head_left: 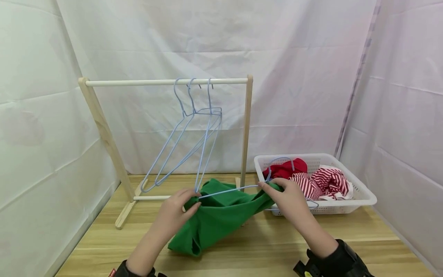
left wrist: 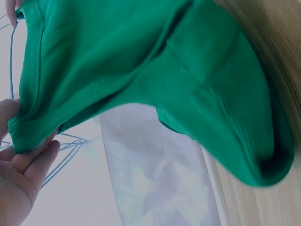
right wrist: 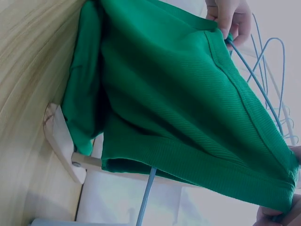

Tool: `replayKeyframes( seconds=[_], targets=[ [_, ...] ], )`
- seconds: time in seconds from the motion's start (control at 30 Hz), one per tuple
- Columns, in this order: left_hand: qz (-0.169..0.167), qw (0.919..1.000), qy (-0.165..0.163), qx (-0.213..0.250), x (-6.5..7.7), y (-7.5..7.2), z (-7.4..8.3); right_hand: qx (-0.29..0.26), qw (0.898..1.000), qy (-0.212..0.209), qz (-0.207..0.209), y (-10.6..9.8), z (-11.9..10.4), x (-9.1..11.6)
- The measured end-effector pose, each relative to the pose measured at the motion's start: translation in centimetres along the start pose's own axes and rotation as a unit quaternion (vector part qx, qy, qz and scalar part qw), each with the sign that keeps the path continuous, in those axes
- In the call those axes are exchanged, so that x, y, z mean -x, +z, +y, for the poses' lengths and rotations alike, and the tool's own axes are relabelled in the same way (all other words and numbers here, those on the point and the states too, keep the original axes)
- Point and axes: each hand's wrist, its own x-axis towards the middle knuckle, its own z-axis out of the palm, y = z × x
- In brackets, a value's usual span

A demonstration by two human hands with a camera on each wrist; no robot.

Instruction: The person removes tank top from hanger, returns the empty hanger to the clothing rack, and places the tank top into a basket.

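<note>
A green ribbed garment [head_left: 225, 221] hangs stretched between both hands, its lower part drooping to the wooden table. My left hand [head_left: 178, 209] pinches one upper corner of it between thumb and fingers. At the other upper corner, my right hand [head_left: 287, 196] pinches the cloth together with a light blue wire hanger [head_left: 226, 191]. One arm of this hanger runs along the garment's opening toward the left fingers. Its hook rises just above the right hand, and its far end sticks out past the right wrist. In the right wrist view the hanger's wire [right wrist: 146, 195] emerges below the cloth.
Behind the left hand stands a wooden rack [head_left: 248, 127] with a white rail [head_left: 138, 82], where several blue hangers [head_left: 173, 134] hang. A white basket [head_left: 363, 198] at the right holds red cloth [head_left: 287, 169] and red-and-white striped cloth [head_left: 330, 182]. White curtains surround the table [head_left: 97, 246].
</note>
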Motion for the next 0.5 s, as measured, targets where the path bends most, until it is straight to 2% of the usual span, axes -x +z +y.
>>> replayKeyframes(
  seconds=[0.23, 0.4, 0.5],
  targets=[
    [-0.007, 0.9995, -0.026, 0.016, 0.0, -0.4, -0.8, -0.026, 1.0, 0.002, 0.011, -0.6, 0.4, 0.2],
    [-0.019, 0.996, -0.076, 0.044, 0.0, -0.5, -1.2, -0.033, 0.999, 0.006, 0.016, -0.7, 0.6, 0.3],
    [-0.034, 0.9906, -0.109, 0.075, 0.0, -0.5, -1.4, -0.035, 0.999, 0.007, 0.016, -0.6, 0.8, 0.3]
  ],
)
